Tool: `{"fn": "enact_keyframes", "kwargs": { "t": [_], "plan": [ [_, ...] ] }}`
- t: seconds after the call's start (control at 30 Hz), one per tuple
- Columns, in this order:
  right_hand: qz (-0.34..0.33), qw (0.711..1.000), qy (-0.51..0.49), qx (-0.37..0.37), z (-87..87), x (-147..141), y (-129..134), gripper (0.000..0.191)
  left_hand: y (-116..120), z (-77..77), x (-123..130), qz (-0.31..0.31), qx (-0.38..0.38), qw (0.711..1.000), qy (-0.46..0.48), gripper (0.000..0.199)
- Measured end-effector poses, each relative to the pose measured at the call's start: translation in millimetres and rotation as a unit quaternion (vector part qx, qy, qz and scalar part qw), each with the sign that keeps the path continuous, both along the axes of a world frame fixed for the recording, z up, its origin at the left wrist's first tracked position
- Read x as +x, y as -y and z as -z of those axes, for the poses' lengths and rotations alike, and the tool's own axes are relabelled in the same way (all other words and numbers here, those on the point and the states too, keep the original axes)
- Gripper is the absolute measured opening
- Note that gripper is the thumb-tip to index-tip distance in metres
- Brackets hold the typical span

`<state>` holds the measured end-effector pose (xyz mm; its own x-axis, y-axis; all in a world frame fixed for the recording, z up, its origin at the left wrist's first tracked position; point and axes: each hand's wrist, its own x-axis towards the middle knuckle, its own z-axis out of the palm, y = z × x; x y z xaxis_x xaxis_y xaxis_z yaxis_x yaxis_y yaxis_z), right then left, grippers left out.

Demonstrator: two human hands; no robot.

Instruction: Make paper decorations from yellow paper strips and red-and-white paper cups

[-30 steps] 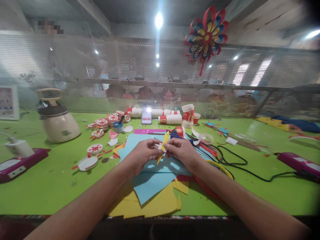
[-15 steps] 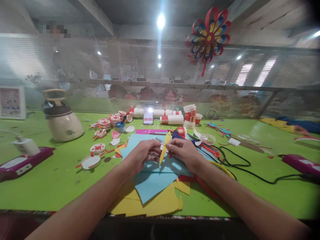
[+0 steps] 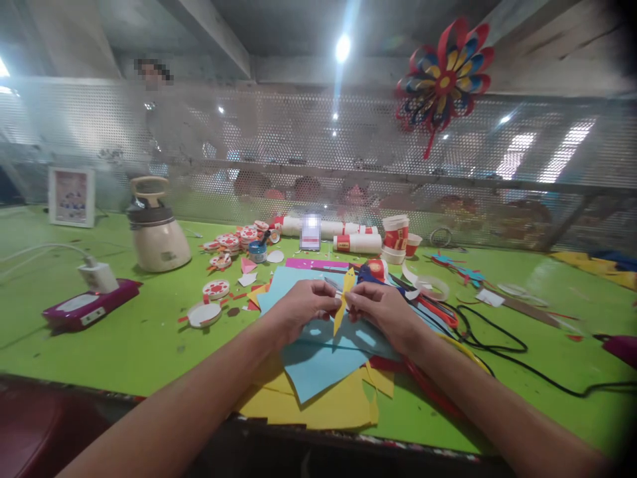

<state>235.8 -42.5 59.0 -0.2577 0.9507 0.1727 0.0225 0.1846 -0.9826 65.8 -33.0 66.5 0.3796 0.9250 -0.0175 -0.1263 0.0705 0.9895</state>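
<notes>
Between my two hands, above the light blue paper (image 3: 318, 375), stands a narrow yellow paper piece (image 3: 341, 312) with a pointed lower end and small dark marks near its top. My left hand (image 3: 307, 307) has its fingers closed at the left edge of this piece. From the other side, my right hand (image 3: 381, 307) pinches the piece between thumb and fingers. Yellow paper sheets (image 3: 318, 405) lie under the blue paper, near the table's front edge.
Red-handled scissors (image 3: 440, 311), a tape roll (image 3: 432, 287) and black cables (image 3: 537, 373) lie right. Behind are paper cups (image 3: 395, 234), a phone (image 3: 310, 234) and a blue jar (image 3: 257, 251). A kettle (image 3: 159, 244) and purple power strip (image 3: 92, 307) stand left. A person shows behind the mesh.
The whole view has shifted, so table objects appear further right. My left fingers have closed in toward the yellow piece, which is still held upright between my hands.
</notes>
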Motion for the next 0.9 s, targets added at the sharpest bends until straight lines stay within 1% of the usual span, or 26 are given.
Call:
{"fn": "enact_keyframes", "kwargs": {
  "t": [0.17, 0.33, 0.4, 0.47, 0.53, 0.6, 0.67, 0.73, 0.8, 0.9],
  "plan": [
    [-0.014, 0.999, -0.019, -0.023, -0.1, 0.4, -0.4, 0.030, -0.8, -0.9, -1.3, 0.010, -0.012, 1.000, 0.023, 0.020],
    [-0.011, 0.998, -0.046, -0.032, -0.6, 0.7, -0.6, 0.031, 1.7, -2.9, -2.1, 0.024, -0.015, 0.999, 0.034, 0.017],
    [-0.011, 0.997, -0.061, -0.037, -1.3, 1.2, -1.5, 0.032, 1.1, -5.9, -5.2, 0.030, -0.013, 0.999, 0.030, 0.018],
    [-0.010, 0.996, -0.074, -0.045, -1.8, 2.1, -2.8, 0.034, -2.3, -12.1, -12.2, 0.022, -0.005, 0.999, 0.025, 0.020],
    [-0.005, 0.995, -0.085, -0.055, -1.6, 3.3, -4.6, 0.035, -8.8, -22.1, -23.5, -0.012, 0.013, 1.000, 0.025, 0.020],
    [0.003, 0.994, -0.088, -0.065, -0.2, 4.6, -6.4, 0.035, -17.4, -35.0, -37.9, -0.061, 0.036, 0.997, 0.024, 0.017],
    [0.009, 0.994, -0.085, -0.074, 1.7, 5.6, -7.8, 0.034, -25.5, -48.2, -53.5, -0.108, 0.066, 0.992, 0.018, 0.016],
    [0.010, 0.994, -0.080, -0.078, 2.8, 6.2, -8.2, 0.033, -31.1, -59.0, -68.8, -0.140, 0.098, 0.985, -0.004, 0.018],
    [0.008, 0.994, -0.074, -0.079, 2.5, 6.6, -7.6, 0.032, -33.0, -65.3, -83.9, -0.169, 0.125, 0.977, -0.041, 0.021],
    [0.002, 0.995, -0.062, -0.079, 0.6, 7.2, -6.1, 0.030, -31.0, -64.4, -110.5, -0.210, 0.146, 0.959, -0.121, 0.026]
  ]
}}
